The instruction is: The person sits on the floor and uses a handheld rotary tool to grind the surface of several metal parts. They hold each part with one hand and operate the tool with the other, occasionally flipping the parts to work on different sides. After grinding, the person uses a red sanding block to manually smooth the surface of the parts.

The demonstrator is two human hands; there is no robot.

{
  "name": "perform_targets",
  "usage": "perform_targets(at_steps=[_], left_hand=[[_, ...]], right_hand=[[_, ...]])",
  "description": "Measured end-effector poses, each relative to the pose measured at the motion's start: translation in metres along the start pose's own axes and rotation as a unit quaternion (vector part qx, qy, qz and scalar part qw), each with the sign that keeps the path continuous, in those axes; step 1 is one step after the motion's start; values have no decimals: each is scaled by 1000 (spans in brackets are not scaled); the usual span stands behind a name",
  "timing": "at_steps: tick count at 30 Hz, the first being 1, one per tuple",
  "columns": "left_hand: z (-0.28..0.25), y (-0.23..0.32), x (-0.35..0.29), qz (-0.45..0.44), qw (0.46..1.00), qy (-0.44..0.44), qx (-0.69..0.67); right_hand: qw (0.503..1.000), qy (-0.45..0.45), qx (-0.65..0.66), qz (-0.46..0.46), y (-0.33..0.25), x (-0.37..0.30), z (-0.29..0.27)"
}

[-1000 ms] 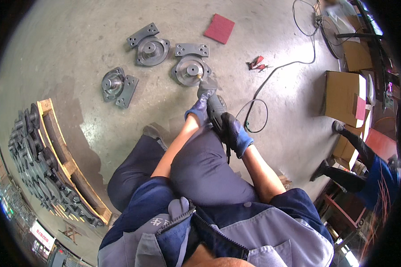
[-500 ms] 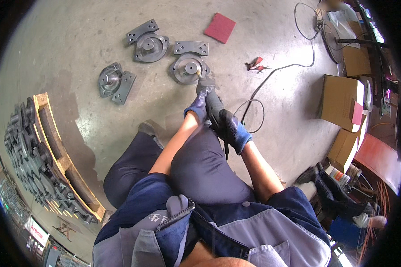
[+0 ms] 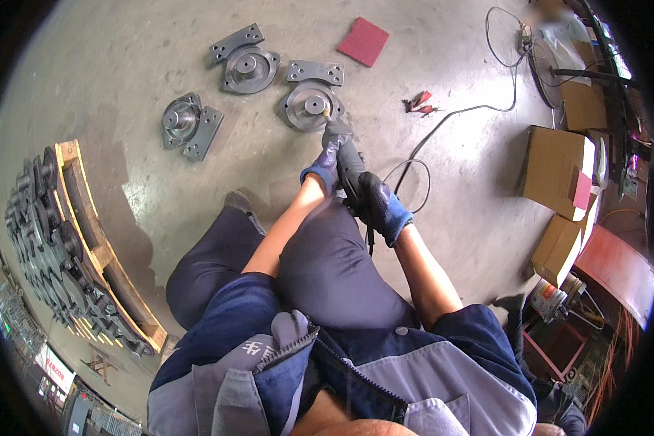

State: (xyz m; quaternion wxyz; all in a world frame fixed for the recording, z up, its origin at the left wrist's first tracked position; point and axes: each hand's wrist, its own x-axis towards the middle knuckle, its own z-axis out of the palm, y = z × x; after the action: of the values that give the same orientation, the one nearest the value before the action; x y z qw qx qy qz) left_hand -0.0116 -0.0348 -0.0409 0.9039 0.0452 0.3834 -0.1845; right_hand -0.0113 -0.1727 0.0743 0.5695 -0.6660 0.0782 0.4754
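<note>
Both my gloved hands are wrapped round a dark electric straight grinder (image 3: pixel 351 167) with a cord at its rear. My left hand (image 3: pixel 332 149) closes on the front near the spindle; my right hand (image 3: pixel 384 206) closes on the back end above my thigh. The small yellowish tip (image 3: pixel 326 114) is at the hub of a round steel flange (image 3: pixel 301 118) on the floor; whether it touches cannot be made out. Against that flange's far side lies a drilled steel plate (image 3: pixel 315 73). Two similar flange parts with plates, one farther off (image 3: pixel 250 70) and one to the left (image 3: pixel 181 120), lie nearby.
A wooden pallet (image 3: pixel 94 243) stacked with dark metal parts stands at left. Cardboard boxes (image 3: pixel 557 171) line the right. On the floor lie a red abrasive pad (image 3: pixel 363 42), red-handled tools (image 3: pixel 419 102) and a black power cable (image 3: pixel 454 115). Another person's dark clothing (image 3: pixel 517 327) shows lower right.
The other person at the lower right has moved down, uncovering a can and a red frame. The view has shifted slightly. My grip and the grinder's place at the flange stay much the same.
</note>
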Motion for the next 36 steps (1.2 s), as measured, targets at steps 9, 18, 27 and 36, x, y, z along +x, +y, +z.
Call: perform_targets(at_steps=[9,18,27,36], left_hand=[[11,4,-16,0,1000,20,-10],[26,11,-3,43,999,-1,22],[17,2,-1,32,999,-10,-20],[28,12,12,56,998,4,1]], right_hand=[[997,1,-57,-42,12,8,-4],[999,14,-35,-1,-33,0,6],[997,7,-73,5,-18,-2,2],[998,4,-49,46,-48,3,-3]])
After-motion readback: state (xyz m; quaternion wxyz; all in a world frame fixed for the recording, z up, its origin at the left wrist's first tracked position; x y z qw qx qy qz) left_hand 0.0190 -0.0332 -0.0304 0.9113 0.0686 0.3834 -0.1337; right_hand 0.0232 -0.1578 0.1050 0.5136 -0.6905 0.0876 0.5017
